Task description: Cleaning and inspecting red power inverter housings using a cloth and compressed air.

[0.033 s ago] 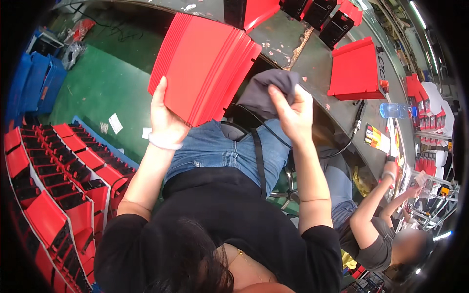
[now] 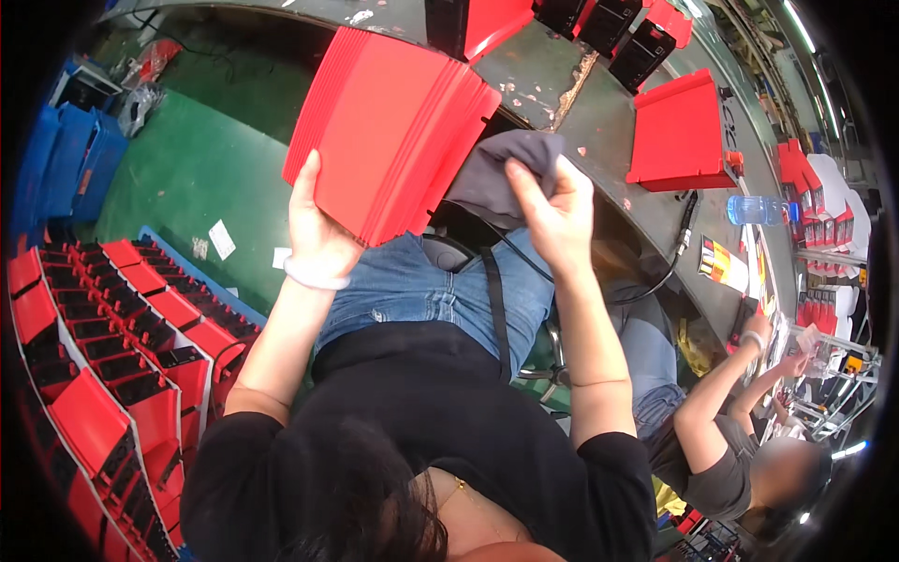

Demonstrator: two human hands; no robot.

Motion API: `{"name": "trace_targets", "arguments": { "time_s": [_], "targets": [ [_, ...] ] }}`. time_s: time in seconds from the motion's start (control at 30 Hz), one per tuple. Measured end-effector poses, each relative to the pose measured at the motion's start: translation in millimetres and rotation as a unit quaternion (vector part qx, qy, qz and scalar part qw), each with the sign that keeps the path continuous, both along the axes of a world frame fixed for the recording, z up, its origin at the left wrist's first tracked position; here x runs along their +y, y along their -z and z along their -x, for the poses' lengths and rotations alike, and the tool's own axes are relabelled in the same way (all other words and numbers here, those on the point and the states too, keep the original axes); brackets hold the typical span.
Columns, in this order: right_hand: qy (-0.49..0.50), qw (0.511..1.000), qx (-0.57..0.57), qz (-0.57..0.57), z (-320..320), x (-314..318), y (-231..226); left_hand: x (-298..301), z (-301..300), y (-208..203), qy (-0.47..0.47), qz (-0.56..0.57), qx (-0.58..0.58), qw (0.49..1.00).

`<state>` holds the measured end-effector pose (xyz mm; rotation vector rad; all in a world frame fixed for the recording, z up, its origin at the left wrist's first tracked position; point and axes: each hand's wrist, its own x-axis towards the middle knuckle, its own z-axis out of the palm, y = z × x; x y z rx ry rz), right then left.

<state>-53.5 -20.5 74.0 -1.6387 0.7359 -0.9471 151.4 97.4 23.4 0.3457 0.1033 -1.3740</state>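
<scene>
Supporting a red ribbed part [image 2: 389,131] between eleven and twelve o'clock in the head view, the left hand [image 2: 316,220] is clamped on its lower left edge, thumb laid on the broad face and the other fingers largely hidden beneath. The part is tilted above the wearer's lap. A white band [image 2: 316,274] encircles the left wrist.

The right hand [image 2: 562,211], at two o'clock, is closed on a bunched grey cloth [image 2: 506,178], pinching it between thumb and fingers. The cloth lies against or just beside the part's right edge; actual contact cannot be confirmed. The two hands are apart, with part and cloth between them.

A grey workbench [image 2: 534,84] runs from twelve round to three o'clock. On it, at two o'clock, sits a red tray-shaped casing [image 2: 679,131]; red-and-black units [image 2: 642,58] stand at one o'clock. A clear blue bottle [image 2: 754,211] lies on its side between two and three o'clock, near a black cable [image 2: 670,272].

Rows of red-and-black assemblies [image 2: 89,417] fill eight to nine o'clock. Blue crates [image 2: 70,164] stand at ten o'clock on the green floor [image 2: 206,150]. A co-worker [image 2: 707,459] sits at four o'clock.
</scene>
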Motion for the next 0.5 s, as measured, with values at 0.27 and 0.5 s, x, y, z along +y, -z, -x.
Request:
{"name": "trace_targets", "arguments": {
  "time_s": [0.27, 0.5],
  "targets": [
    [0.162, 0.971, 0.07, 0.16, -28.9, -19.3, 29.5, 8.0, 10.1, 9.6, -0.011, -0.022, -0.05, 0.998],
    [0.165, 0.985, 0.008, 0.044, -32.7, -25.5, 50.2, 9.1, 16.6, 16.1, -0.044, -0.095, -0.15, 0.983]
  ]
}}
